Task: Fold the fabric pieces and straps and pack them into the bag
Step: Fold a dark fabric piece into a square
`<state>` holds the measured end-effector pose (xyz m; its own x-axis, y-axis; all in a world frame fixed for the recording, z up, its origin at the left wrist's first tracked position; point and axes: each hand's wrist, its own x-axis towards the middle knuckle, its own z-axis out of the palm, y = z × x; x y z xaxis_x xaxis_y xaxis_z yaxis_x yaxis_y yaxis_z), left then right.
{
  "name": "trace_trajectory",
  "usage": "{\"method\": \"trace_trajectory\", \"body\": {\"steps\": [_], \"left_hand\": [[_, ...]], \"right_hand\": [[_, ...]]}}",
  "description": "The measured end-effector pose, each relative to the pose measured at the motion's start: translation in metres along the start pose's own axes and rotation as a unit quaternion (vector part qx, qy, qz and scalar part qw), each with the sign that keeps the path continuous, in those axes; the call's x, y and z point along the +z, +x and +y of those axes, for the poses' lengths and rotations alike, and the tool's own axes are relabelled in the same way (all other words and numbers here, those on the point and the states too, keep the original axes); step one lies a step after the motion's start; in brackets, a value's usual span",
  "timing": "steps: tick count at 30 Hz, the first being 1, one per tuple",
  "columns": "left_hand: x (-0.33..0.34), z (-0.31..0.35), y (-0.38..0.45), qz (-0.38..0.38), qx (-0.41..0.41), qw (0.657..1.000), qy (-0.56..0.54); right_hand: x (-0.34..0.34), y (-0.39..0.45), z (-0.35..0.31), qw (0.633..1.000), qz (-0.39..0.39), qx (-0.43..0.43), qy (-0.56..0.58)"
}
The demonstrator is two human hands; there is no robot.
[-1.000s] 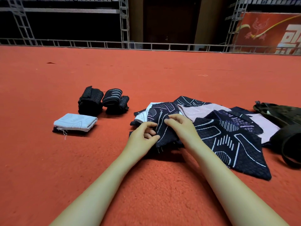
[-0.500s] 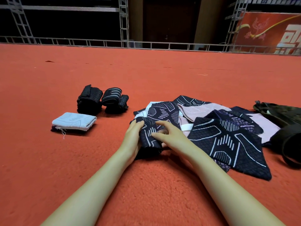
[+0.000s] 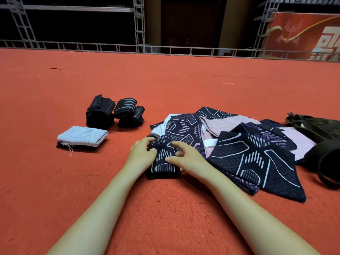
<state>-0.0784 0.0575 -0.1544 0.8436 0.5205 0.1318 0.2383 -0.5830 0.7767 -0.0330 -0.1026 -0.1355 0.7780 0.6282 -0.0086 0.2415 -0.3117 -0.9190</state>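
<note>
Red carpet (image 3: pixel 55 181), folded dark fabric (image 3: pixel 163 161) gripped between left hand (image 3: pixel 142 153) and right hand (image 3: pixel 185 155).

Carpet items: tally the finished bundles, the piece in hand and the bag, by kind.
Rolled dark straps: 3
Folded pale fabric piece: 1
Dark patterned piece gripped by left hand and right hand: 1
Dark bag: 1
Total: 6. The loose pile overlaps too much to count.

On the red carpet (image 3: pixel 55 190), the left hand (image 3: pixel 140 155) and right hand (image 3: pixel 185 157) grip a small folded dark patterned fabric piece (image 3: pixel 163 162) at the near left edge of a loose heap of dark and pink fabric pieces (image 3: pixel 248 150).
</note>
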Motion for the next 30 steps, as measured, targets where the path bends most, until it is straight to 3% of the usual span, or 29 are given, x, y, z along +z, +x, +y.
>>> {"method": "trace_trajectory", "body": {"steps": [7, 12, 16, 20, 24, 30], "left_hand": [[-0.010, 0.018, -0.013, -0.010, 0.099, 0.967, -0.235], [-0.008, 0.014, -0.017, -0.036, 0.180, 0.971, -0.150], [-0.003, 0.011, -0.010, 0.042, 0.165, 0.973, -0.158], [-0.003, 0.007, -0.002, 0.099, 0.140, 0.969, -0.179], [0.000, 0.005, -0.003, 0.037, 0.096, 0.982, -0.158], [0.008, 0.009, -0.021, 0.003, 0.103, 0.994, 0.046]], "right_hand": [[-0.005, 0.001, 0.000, 0.996, 0.014, -0.082, 0.032], [-0.014, -0.001, -0.002, 0.990, 0.051, -0.130, 0.014], [-0.008, 0.006, 0.008, 0.986, 0.127, -0.098, 0.039], [0.009, 0.010, 0.021, 0.990, 0.114, -0.072, 0.030], [0.011, 0.011, 0.021, 0.985, 0.137, -0.074, 0.075], [0.015, 0.002, 0.015, 0.972, 0.199, -0.028, 0.121]]}}
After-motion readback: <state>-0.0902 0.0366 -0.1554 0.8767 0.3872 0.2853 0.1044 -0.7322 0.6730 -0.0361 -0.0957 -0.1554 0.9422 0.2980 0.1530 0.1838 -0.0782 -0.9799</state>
